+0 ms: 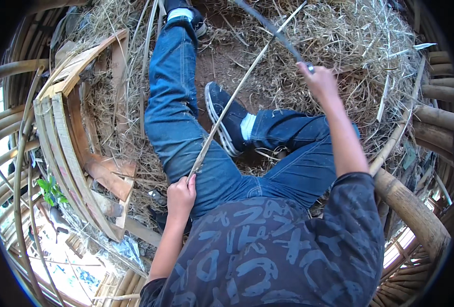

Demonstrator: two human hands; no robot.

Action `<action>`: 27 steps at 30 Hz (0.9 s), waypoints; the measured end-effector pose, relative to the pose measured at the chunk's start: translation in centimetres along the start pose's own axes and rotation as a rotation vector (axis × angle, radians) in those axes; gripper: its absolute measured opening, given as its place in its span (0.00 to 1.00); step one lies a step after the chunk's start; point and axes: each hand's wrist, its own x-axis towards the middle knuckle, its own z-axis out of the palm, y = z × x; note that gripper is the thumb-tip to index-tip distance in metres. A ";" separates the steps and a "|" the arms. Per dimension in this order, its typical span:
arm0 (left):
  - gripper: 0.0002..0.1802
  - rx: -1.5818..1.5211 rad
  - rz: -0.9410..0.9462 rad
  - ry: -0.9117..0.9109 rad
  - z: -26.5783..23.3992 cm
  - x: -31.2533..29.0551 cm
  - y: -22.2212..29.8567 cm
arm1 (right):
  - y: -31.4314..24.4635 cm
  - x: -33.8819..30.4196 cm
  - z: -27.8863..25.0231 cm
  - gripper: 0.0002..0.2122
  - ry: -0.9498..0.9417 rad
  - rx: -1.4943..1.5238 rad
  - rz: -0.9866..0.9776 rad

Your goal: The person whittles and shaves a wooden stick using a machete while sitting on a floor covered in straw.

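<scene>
My left hand [181, 197] is closed around the near end of a long, thin bamboo strip [239, 88], beside my left thigh. From there the strip slants up and to the right, over my leg and dark shoe [226, 115]. In my right hand [320, 82], held out ahead on the right, is a long knife with a narrow grey blade [270, 26]; its handle is mostly hidden in my fist. The blade points up and to the left and crosses the strip near its far end. I cannot tell whether the two touch.
A slatted wooden crate [58, 110] lies tipped at my left. Dry shavings [360, 36] cover much of the dirt floor [227, 56]. A thick bamboo pole [411, 207] stands close by my right elbow, and bamboo walls [437, 125] curve around the space.
</scene>
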 end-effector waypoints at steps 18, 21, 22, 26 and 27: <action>0.19 0.227 0.012 0.038 0.6 -0.4 0.5 | -5.7 -4.7 3.9 0.38 -0.132 -0.218 -0.443; 0.20 0.234 -0.011 0.039 0.4 -0.5 0.8 | -3.1 -2.7 2.8 0.37 -0.014 -0.294 -0.457; 0.20 0.241 -0.020 0.042 0.4 -0.6 0.8 | -1.7 -1.8 2.3 0.37 -0.063 -0.304 -0.350; 0.19 0.236 0.012 0.055 0.8 -0.5 0.6 | 2.0 0.2 -1.9 0.37 0.021 -0.346 -0.130; 0.19 0.235 0.017 0.061 0.8 -0.4 0.6 | 1.4 0.0 -2.4 0.37 0.031 -0.347 -0.132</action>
